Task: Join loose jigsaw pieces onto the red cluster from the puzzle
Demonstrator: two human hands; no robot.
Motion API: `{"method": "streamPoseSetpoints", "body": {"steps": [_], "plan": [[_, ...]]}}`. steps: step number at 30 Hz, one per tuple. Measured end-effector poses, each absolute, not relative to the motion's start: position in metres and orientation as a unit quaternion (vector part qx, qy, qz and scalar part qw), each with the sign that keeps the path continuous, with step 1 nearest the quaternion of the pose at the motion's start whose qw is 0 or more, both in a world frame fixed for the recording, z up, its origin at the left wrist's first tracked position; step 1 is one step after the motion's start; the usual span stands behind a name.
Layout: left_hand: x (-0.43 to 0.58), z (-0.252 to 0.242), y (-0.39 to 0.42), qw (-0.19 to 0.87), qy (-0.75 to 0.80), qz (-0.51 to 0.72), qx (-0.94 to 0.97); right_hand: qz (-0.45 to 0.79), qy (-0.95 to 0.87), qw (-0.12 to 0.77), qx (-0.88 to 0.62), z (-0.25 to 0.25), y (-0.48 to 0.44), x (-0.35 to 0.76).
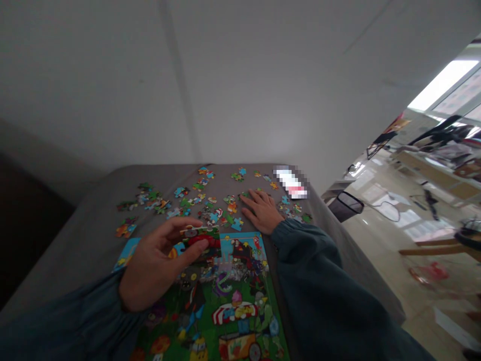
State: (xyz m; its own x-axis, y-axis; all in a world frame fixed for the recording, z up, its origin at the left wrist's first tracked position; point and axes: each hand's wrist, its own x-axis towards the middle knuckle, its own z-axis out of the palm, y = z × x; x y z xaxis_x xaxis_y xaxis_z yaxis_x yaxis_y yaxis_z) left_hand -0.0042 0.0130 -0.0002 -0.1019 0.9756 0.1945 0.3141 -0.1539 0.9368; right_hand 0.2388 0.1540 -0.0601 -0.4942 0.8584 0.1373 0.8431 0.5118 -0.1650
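My left hand [158, 260] pinches a puzzle section [210, 241] with a red vehicle on it between thumb and fingers. It is held over the upper part of a colourful cartoon picture sheet [240, 281], which my left hand and sleeve partly cover. Farther right, my right hand [261, 208] lies with its fingers spread among loose puzzle pieces [231, 205] beyond the sheet's top edge. Whatever is under its palm is hidden. A blue piece [236, 223] lies just left of the right hand.
More loose pieces [150, 200] are scattered at the left of the grey-covered table [90, 220]. A pixelated phone-like object [290, 182] lies at the back right. A pale wall [240, 90] stands behind, and a dark bin [343, 206] is beyond the table's right edge.
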Motion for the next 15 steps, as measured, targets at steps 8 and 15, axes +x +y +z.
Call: {"method": "streamPoseSetpoints", "body": {"steps": [8, 15], "plan": [[-0.004, -0.005, 0.014, 0.367, 0.546, 0.487, 0.574, 0.096, -0.852, 0.154, -0.492, -0.052, 0.155, 0.235], [-0.004, -0.012, 0.013, 0.377, 0.540, 0.472, 0.586, 0.112, -0.836, 0.157, -0.513, -0.054, 0.156, 0.228]]}}
